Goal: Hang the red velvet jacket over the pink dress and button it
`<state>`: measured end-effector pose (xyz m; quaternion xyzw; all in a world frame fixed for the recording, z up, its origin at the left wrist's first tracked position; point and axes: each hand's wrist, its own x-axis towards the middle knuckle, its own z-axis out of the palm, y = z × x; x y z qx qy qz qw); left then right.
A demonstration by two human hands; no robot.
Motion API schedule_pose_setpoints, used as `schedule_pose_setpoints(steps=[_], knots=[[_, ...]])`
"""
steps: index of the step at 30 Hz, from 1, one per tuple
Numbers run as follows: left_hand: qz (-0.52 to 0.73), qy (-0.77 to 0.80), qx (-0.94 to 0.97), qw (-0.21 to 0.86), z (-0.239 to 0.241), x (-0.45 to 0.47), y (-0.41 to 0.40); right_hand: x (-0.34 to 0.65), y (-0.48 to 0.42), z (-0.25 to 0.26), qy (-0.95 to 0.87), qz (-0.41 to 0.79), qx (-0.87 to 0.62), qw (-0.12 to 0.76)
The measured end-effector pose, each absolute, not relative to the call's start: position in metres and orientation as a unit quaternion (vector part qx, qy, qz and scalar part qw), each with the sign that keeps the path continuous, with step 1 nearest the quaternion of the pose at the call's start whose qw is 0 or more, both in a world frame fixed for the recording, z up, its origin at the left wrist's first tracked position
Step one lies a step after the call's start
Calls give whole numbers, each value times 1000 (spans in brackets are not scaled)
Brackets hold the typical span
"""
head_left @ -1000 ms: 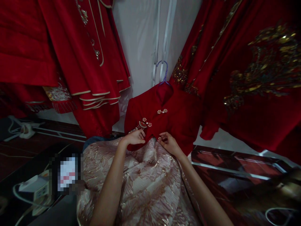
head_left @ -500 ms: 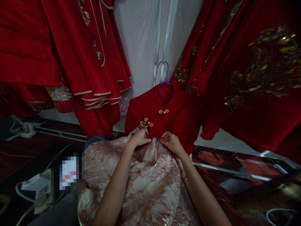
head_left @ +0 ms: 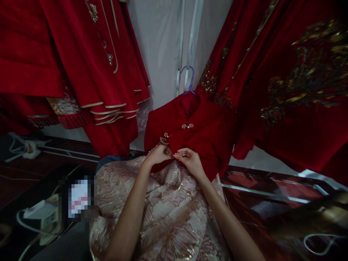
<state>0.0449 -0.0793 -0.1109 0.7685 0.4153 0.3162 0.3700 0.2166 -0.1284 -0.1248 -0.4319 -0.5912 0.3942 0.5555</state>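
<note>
A small red velvet jacket (head_left: 201,127) hangs on a blue hanger (head_left: 189,78) in front of me. It has a pearl frog button (head_left: 187,125) near the collar and a fan-shaped tassel clasp (head_left: 164,139) lower left. My left hand (head_left: 157,155) pinches the jacket's lower front edge just under the clasp. My right hand (head_left: 190,160) pinches the facing flap, fingertips nearly meeting the left hand's. A pale pink brocade skirt (head_left: 165,214) with gold threads spreads under both forearms.
Red garments with gold trim (head_left: 103,72) hang at the left; embroidered red robes (head_left: 293,90) hang at the right. A white wall (head_left: 163,47) stands behind. A power strip and white cables (head_left: 40,217) lie at the lower left on a dark glossy floor (head_left: 272,203).
My two hands have drawn together at the jacket's front opening, closing the gap between the flaps. The tassel clasp is now partly covered by my left hand.
</note>
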Motion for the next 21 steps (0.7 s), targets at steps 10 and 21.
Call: schedule_pose_setpoints(steps=[10, 21], knots=[[286, 396, 682, 545, -118, 39, -76, 210, -126, -150, -602, 290, -503, 548], [319, 465, 617, 549, -118, 50, -79, 206, -126, -154, -602, 266, -505, 559]])
